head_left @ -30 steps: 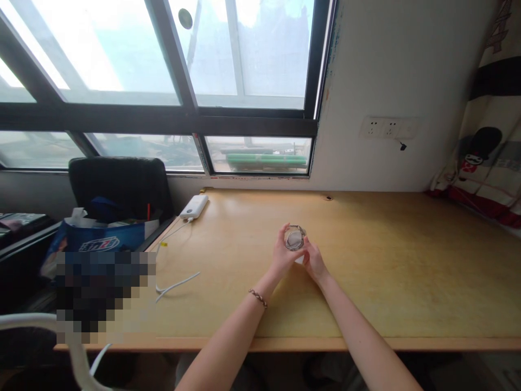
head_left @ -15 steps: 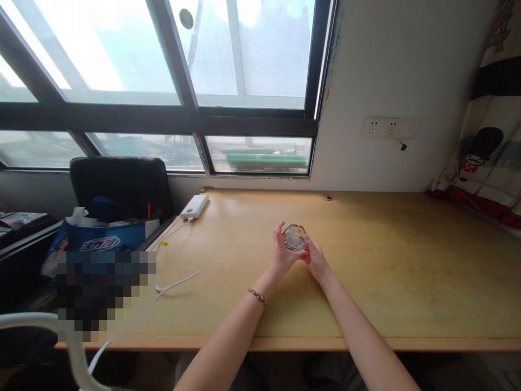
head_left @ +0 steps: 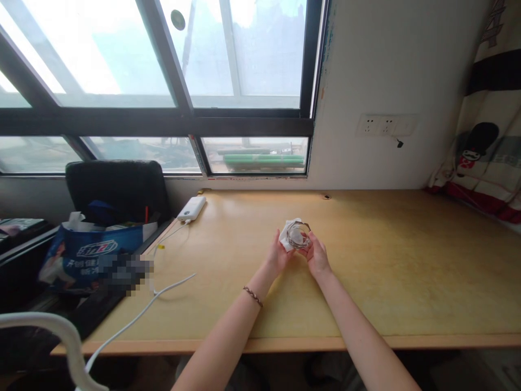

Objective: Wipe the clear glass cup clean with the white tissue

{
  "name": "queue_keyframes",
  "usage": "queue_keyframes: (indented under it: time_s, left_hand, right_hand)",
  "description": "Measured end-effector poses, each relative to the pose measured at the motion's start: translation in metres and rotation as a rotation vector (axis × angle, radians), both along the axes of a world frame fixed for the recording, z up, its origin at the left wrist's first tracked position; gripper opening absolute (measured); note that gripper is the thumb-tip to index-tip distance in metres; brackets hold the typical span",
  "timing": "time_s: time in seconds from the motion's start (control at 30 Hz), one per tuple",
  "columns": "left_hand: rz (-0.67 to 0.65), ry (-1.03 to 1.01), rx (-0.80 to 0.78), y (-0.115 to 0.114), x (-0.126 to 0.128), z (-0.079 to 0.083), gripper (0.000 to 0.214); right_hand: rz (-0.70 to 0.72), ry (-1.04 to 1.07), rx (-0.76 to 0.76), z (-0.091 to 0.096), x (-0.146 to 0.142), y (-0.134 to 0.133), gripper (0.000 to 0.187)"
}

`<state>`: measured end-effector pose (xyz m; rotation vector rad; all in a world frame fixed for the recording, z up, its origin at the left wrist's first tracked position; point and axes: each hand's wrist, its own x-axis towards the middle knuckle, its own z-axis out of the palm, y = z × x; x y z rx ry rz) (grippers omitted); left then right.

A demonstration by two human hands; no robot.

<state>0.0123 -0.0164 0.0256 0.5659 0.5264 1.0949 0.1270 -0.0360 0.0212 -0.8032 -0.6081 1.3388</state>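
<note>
A small clear glass is held tilted above the middle of the wooden desk, between both my hands. My left hand presses a white tissue against the glass's left side, fingers closed on it. My right hand grips the glass from the right and below. A braided bracelet sits on my left wrist.
A white power bank lies at the desk's back left, its white cable trailing to the front left edge. A black chair and a blue bag stand left of the desk. Wall sockets are behind.
The white tissue now shows at the glass's left side under my left hand. The glass has tilted and both hands have shifted slightly around it; the view moved a little.
</note>
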Motion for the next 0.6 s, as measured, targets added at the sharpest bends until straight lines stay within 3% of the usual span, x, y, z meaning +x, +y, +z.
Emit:
queue_keyframes:
  time_s: [0.1, 0.4, 0.6]
  left_hand:
    - [0.050, 0.002, 0.016, 0.000, -0.002, -0.001, 0.039]
    - [0.462, 0.093, 0.013, 0.009, -0.009, -0.006, 0.030]
    - [0.540, 0.284, 0.095, 0.012, -0.017, -0.010, 0.038]
  right_hand:
    - [0.026, -0.018, -0.010, 0.000, -0.001, -0.001, 0.031]
    - [0.062, -0.032, -0.043, -0.002, -0.005, -0.004, 0.034]
    - [0.007, -0.110, -0.044, -0.004, -0.005, -0.002, 0.036]
